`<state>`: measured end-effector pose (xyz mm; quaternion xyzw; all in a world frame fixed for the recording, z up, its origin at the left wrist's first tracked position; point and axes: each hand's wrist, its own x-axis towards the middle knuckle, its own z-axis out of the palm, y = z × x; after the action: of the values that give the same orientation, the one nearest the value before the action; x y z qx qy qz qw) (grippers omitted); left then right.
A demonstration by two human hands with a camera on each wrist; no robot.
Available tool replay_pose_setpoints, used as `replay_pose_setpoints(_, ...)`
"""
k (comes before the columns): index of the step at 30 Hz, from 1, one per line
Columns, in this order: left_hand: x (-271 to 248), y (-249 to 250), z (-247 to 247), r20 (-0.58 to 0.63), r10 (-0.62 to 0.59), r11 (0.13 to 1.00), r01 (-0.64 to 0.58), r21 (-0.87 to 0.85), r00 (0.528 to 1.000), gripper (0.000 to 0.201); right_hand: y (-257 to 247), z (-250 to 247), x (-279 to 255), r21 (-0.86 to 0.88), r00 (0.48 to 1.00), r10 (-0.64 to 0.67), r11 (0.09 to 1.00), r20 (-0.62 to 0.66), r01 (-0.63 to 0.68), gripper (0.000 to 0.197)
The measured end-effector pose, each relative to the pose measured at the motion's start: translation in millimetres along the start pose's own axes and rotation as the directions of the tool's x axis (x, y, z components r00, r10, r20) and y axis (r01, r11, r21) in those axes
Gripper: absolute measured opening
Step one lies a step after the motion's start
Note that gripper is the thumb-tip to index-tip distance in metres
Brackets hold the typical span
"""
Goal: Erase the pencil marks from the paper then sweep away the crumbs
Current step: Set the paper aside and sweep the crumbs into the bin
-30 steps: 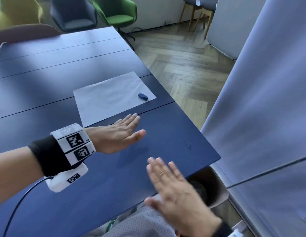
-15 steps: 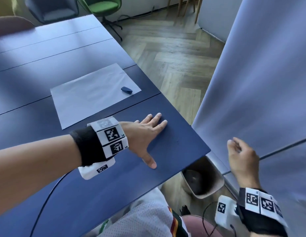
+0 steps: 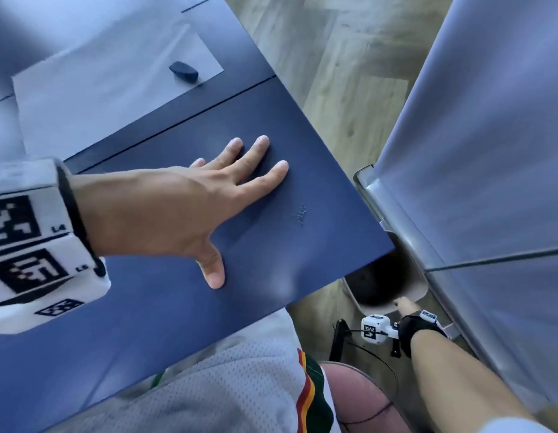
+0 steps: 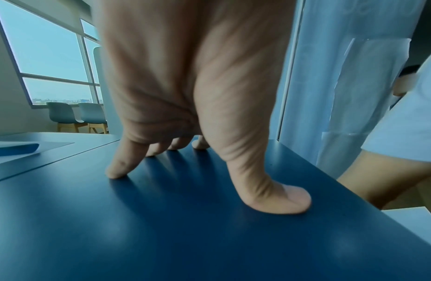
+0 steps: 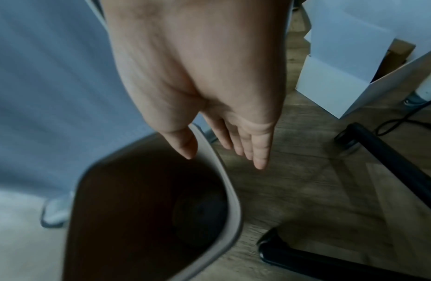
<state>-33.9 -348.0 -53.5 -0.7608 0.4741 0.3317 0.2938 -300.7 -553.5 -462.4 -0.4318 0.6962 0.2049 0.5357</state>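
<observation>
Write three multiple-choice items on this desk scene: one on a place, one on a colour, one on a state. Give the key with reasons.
1. Where does the eraser lie?
A. on the paper
B. in the bin
C. on the floor

2. What colour is the table?
A. white
B. dark blue
C. green

3. How is the left hand?
A. clenched in a fist
B. flat, fingers spread on the table
C. pinching the eraser

Key: 1 A, it sits near the sheet's corner; 2 B, the bare top shows blue; 3 B, the fingertips press the surface beside the crumbs.
</observation>
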Motion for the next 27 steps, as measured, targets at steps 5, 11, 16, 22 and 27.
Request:
replay_pose_setpoints(5,3.4,9.1,-8.0,0.136,-0.131,0.989,0.121,0.08,0.982,0.149,14.9,23.7,60.5,0.027,0.994,0.072,0.997,0.078,-0.074,0.035)
replay_pose_setpoints(11,1.7,12.6,-10.9,0.108,-0.123,0.991,0.118,0.055,0.986,0.15,13.0,35.7,28.0,0.221,0.997,0.07,0.972,0.027,-0.074,0.039)
replay_pose_setpoints(16,-2.7,11.0,-6.4,-0.013,-0.057,0.995,0.058,0.076,0.998,0.149,-23.8,31.0,1.7,0.552,0.996,-0.022,0.831,-0.082,0.064,0.024)
replay_pose_setpoints(22,-11.8,-2.3,-1.0,-0.206,0.105,0.994,-0.102,0.026,0.973,0.151,-57.6,-12.1,-82.4,0.524,0.955,-0.208,0.801,-0.212,0.29,0.008)
replay_pose_setpoints(27,-17.8,-25.0,1.3,-0.31,0.157,0.973,-0.201,-0.114,0.938,0.121,-35.8,-28.5,-180.7,0.524,0.85,-0.381,0.672,-0.363,0.524,0.022)
